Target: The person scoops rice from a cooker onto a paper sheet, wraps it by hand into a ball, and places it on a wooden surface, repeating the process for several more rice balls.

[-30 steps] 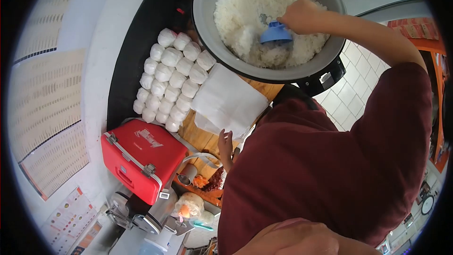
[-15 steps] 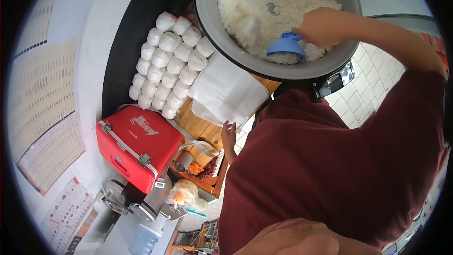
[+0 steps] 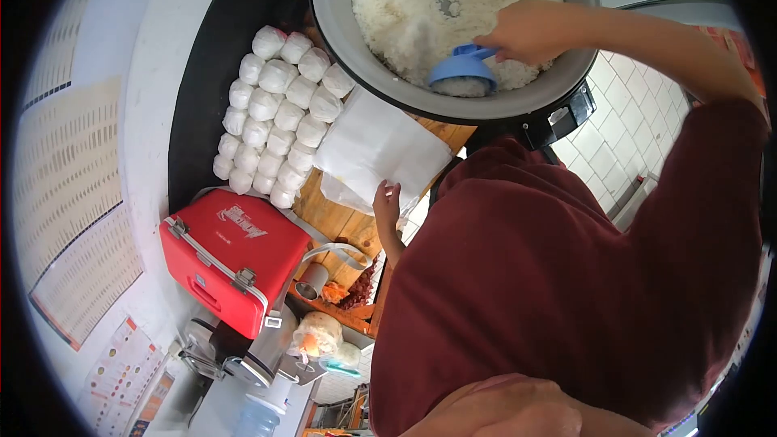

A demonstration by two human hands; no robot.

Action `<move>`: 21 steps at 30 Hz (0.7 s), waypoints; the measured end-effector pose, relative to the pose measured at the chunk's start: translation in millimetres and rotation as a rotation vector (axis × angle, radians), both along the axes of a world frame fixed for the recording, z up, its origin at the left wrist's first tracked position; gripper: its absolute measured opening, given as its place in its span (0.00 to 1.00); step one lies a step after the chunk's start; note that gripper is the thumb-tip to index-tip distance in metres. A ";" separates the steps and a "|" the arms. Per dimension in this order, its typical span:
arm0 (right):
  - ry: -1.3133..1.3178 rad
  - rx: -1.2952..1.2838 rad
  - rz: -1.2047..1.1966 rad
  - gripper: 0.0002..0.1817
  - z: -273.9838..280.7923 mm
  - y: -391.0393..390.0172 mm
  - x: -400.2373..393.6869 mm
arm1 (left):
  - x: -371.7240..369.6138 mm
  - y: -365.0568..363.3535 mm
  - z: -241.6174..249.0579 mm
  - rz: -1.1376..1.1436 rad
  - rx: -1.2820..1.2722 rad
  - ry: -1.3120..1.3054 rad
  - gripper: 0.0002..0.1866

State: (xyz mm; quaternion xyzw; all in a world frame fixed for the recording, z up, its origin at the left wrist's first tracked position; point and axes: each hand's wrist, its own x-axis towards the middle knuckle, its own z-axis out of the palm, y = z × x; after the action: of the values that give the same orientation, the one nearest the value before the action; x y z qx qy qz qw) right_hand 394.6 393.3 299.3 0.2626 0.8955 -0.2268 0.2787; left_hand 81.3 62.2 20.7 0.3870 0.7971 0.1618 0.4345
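My right hand [image 3: 530, 32] grips the handle of a blue plastic scoop [image 3: 465, 70]. White rice shows in the scoop's mouth, which is low against the inner wall of a large round rice cooker [image 3: 332, 8]. A broad mass of cooked rice [image 3: 437, 0] covers the cooker's bottom. My left hand [image 3: 387, 204] is at the near edge of a stack of white paper sheets [image 3: 376, 142], its fingertips closed on a sheet's edge. Beyond the paper, many white wrapped bundles [image 3: 275, 105] sit in tight rows on the wooden table [image 3: 324, 210].
A red cooler box [image 3: 231, 243] stands left of the bundles. Near it are a metal cup [image 3: 311, 282], a grey strap [image 3: 344, 252] and an orange item [image 3: 334, 291]. Printed sheets [image 3: 73, 170] hang on the wall. White tiles [image 3: 611, 113] cover the floor.
The whole view has shifted slightly. The scoop has turned a little, so more of the rice in it shows. My left hand has moved slightly further onto the paper's edge.
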 end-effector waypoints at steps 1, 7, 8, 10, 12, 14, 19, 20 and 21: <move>-0.001 -0.006 0.003 0.21 15.2 3.7 5.3 | 1.1 1.1 3.7 0.016 -0.019 -0.009 0.28; 0.195 -0.311 -0.180 0.22 16.5 37.4 41.6 | -0.9 -26.9 6.0 0.140 -0.050 -0.024 0.28; 0.039 -0.429 -0.403 0.22 26.7 38.9 37.3 | -3.3 -35.2 0.6 0.156 -0.042 -0.025 0.28; 0.130 -0.495 -0.499 0.22 18.1 37.5 42.1 | -10.6 -57.7 -13.6 0.201 0.027 0.046 0.27; 0.225 -0.564 -0.594 0.23 13.2 36.4 45.7 | -12.8 -78.7 -24.3 0.266 0.077 0.081 0.26; 0.271 -0.640 -0.708 0.22 14.2 33.8 47.2 | -16.5 -95.3 -34.8 0.178 0.059 0.199 0.25; 0.277 -0.711 -0.771 0.21 17.8 26.0 50.1 | -9.2 -102.9 -47.2 0.353 0.182 0.154 0.26; 0.297 -0.735 -0.787 0.21 20.3 20.1 47.1 | -8.0 -100.1 -44.9 0.356 0.156 0.205 0.27; 0.316 -0.759 -0.803 0.21 22.6 17.0 44.4 | -6.3 -96.4 -40.8 0.360 0.159 0.203 0.27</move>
State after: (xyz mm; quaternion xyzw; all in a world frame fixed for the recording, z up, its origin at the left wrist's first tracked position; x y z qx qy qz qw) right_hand 439.0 410.2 321.8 0.4265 0.6122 -0.6569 0.1082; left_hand 75.0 -34.1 -20.0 0.2857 0.8777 0.2594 0.2840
